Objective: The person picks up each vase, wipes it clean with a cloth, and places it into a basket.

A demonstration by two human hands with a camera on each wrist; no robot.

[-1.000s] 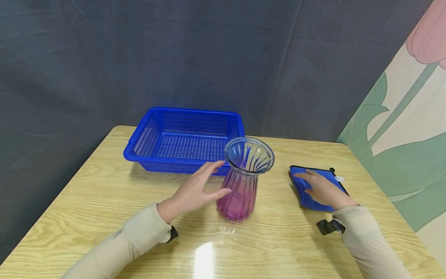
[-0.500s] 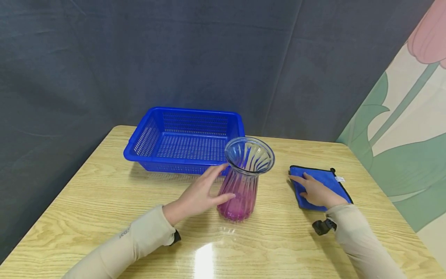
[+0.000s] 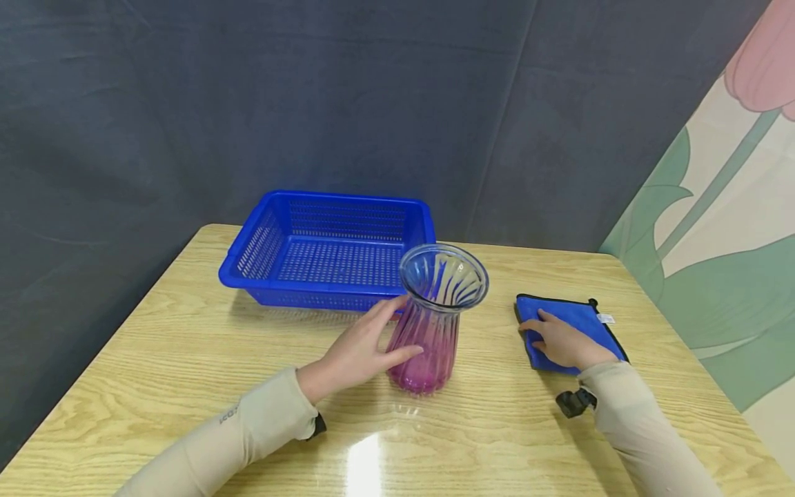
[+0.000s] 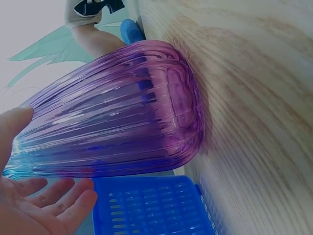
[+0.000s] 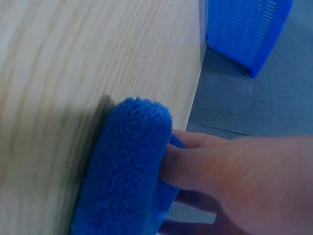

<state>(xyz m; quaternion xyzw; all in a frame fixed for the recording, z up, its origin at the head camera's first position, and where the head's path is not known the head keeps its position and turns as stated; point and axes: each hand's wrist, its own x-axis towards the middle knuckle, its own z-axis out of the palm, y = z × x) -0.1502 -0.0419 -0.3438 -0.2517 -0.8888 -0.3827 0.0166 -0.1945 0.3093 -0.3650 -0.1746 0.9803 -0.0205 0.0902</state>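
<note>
A ribbed glass vase [image 3: 428, 338], clear at the flared rim and pink at the base, stands upright on the table. My left hand [image 3: 357, 348] is at its left side, thumb in front and fingers toward the back. In the left wrist view, the fingers [image 4: 73, 200] are spread and slightly bent beside the vase [image 4: 122, 112]. A folded blue cloth [image 3: 580, 321] with black edging lies to the right. Over its left part is my right hand [image 3: 559, 343]. Up close, the thumb [image 5: 190, 166] and a finger pinch a fold of the fluffy cloth [image 5: 122, 171].
Behind the vase, to the left, sits a blue plastic basket [image 3: 341, 286] with perforated walls. The wooden table [image 3: 472, 442] ends at a dark curtain [image 3: 373, 103] at the back. A wall with a painted flower [image 3: 714, 276] rises along the right side.
My left hand has moved slightly right, closer around the vase. The right hand has shifted a little left and down on the cloth, its fingers drawing in. Vase and basket stay put.
</note>
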